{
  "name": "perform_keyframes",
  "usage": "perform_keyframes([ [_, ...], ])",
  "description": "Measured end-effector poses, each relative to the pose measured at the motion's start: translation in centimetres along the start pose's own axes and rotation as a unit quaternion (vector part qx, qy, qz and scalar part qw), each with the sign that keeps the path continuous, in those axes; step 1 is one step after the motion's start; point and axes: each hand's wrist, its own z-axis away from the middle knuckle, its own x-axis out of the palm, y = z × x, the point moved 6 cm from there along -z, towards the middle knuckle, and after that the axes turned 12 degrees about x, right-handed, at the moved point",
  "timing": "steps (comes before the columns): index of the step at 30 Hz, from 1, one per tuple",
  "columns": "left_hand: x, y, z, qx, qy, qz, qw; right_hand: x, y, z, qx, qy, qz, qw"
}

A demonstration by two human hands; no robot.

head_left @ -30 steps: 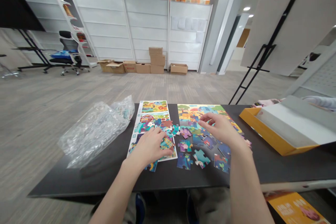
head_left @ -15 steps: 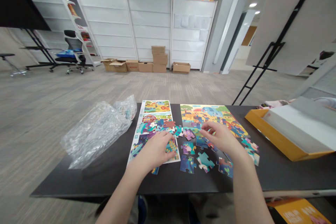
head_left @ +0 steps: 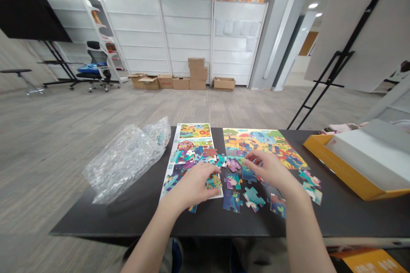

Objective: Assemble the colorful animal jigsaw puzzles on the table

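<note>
My left hand lies over the lower part of a white picture sheet with small printed scenes, thumb apart from the fingers. Loose puzzle pieces cover the sheet's middle. My right hand hovers with curved, parted fingers by the near edge of an animal-scene puzzle; nothing shows between them. Between the hands lie a purple piece with a face, a teal-and-purple piece, a dark blue piece and a teal piece. My right hand and wrist partly hide other pieces, including a brown-and-blue one.
Crumpled clear plastic lies at the left of the black table. A yellow-edged box stands at the right, with several pieces left of it. Beyond are cardboard boxes and an easel stand.
The whole view has shifted slightly, so things appear a little further right. Both hands keep nearly the same pose and place over the table; no piece has visibly moved.
</note>
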Motion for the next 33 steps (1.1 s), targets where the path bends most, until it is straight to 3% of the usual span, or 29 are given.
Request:
perform_keyframes([
  [5,-0.2,0.2,0.2,0.008,0.014,0.012,1.000,-0.6,0.8,-0.4,0.000,0.014,0.000,1.000],
  [9,-0.2,1.1,-0.5,0.024,0.036,0.010,0.999,-0.6,0.0,-0.3,-0.016,0.007,-0.009,1.000],
  [12,-0.3,2.1,-1.3,0.049,0.069,0.015,0.996,0.1,-1.4,0.0,-0.034,-0.039,-0.038,0.998],
  [17,0.1,3.4,-2.8,0.058,0.101,0.009,0.993,2.9,-3.1,0.7,-0.052,-0.177,-0.034,0.982],
  [24,1.0,4.9,-4.0,0.072,0.092,-0.006,0.993,3.9,-2.1,0.3,-0.050,-0.171,0.000,0.984],
  [28,0.9,4.2,-3.4,0.066,0.058,-0.017,0.996,3.4,-1.4,0.3,-0.022,-0.162,0.013,0.987],
  [33,-0.9,1.0,-1.3,0.008,0.059,-0.080,0.995,3.7,-1.2,0.3,0.000,-0.175,0.024,0.984],
])
